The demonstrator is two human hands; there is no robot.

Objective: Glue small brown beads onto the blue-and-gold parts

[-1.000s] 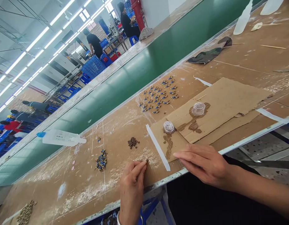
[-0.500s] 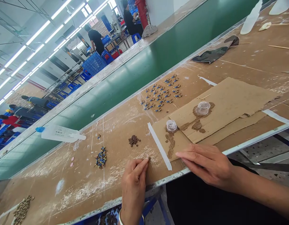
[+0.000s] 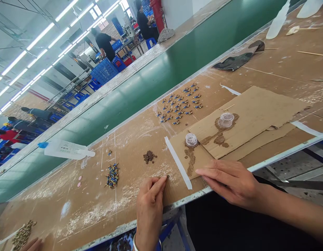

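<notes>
My left hand (image 3: 149, 200) rests at the bench's near edge, thumb and forefinger pinched on a tiny dark part (image 3: 167, 176). My right hand (image 3: 229, 181) lies flat with fingers together on the corner of a stained cardboard sheet (image 3: 255, 111), holding nothing. A small heap of brown parts (image 3: 149, 156) sits just beyond my left hand. Left of it lies a pile of blue-and-gold pieces (image 3: 112, 176). Farther off, several finished blue-and-gold pieces (image 3: 179, 104) stand in rows. Two clear plastic caps (image 3: 191, 139) (image 3: 225, 120) sit on the cardboard.
A white squeeze bottle (image 3: 66, 150) lies at the bench's far left beside the green conveyor belt (image 3: 161, 75). A white strip (image 3: 178, 167) lies by the cardboard. A dark cloth (image 3: 237, 59) sits far right. More brown parts (image 3: 22, 235) lie at lower left, by another person's fingertips (image 3: 33, 245). Workers stand in the background.
Both hands have stayed almost still. The view has shifted slightly, and another person's fingertips have appeared at the lower left edge.
</notes>
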